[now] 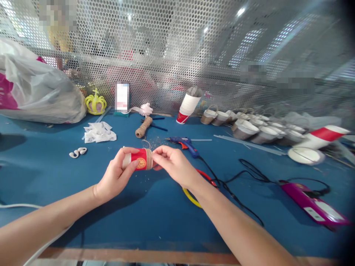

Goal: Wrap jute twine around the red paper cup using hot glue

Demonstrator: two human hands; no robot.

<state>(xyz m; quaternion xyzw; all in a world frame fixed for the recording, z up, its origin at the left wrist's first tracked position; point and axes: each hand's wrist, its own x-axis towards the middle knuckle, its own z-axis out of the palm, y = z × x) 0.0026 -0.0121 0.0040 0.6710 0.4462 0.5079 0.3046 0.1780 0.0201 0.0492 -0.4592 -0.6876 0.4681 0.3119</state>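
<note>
My left hand [115, 173] grips a red and white paper cup [142, 155] with a gold emblem, lying on its side above the blue table. Brown twine [149, 159] is wound around the cup near its right end. There, the bent fingers of my right hand [173, 162] pinch the twine; the fingertips partly hide that end. A loose strand curls up from the cup toward a bundle of twine [143, 127] just beyond. Behind my right hand lies a blue glue gun [184, 142] with an orange trigger.
Stacked paper cups [190, 105] lean near the mesh panel. Several partly brown-covered cups [245, 129] stand at the right. A purple power strip [313, 205] and black cords lie nearer. White crumpled tissue [100, 132], earbuds [78, 152], a phone [122, 96] and a plastic bag [41, 88] are left.
</note>
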